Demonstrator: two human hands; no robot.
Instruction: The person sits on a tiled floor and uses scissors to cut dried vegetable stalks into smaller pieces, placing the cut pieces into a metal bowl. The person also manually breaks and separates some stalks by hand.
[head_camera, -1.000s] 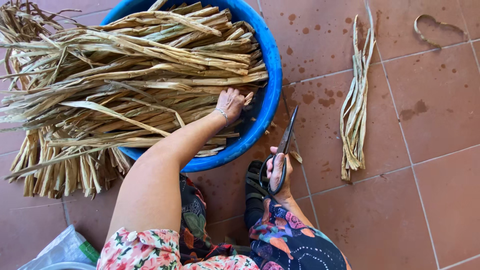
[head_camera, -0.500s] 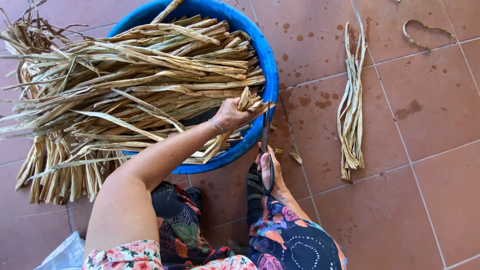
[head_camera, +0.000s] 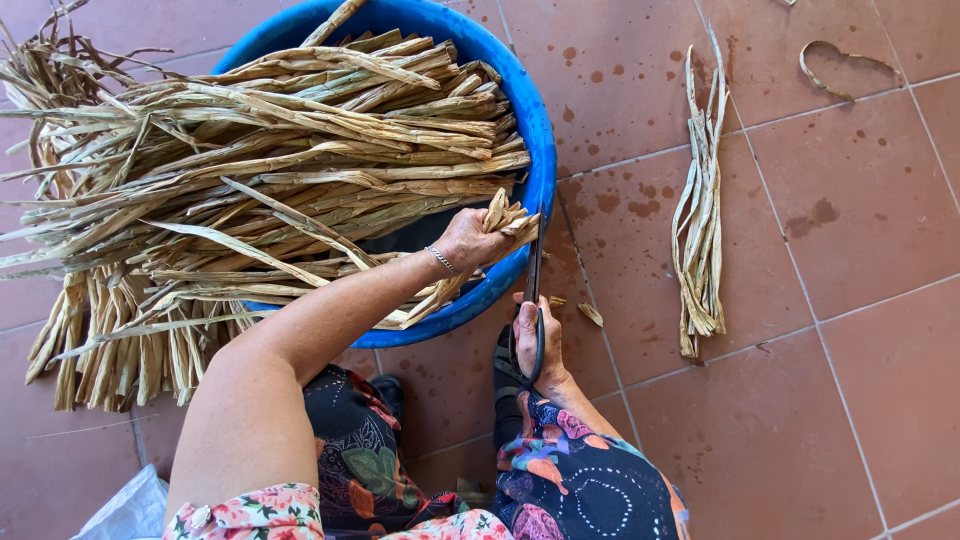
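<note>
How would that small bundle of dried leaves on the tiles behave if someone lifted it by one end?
The bundle would probably droop and splay: its strips are long, thin, and fan apart at the ends. It likely weighs little, since the strips look dry and papery. It seems to be loose, with no tie that I can see, so some strips might slip out onto the tiles.

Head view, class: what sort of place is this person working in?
Probably a home patio or yard used for craft work: a red tiled floor, a blue tub heaped with dried plant strips, and scissors in the right hand.

Blue tub, straw-tan stalks
</note>
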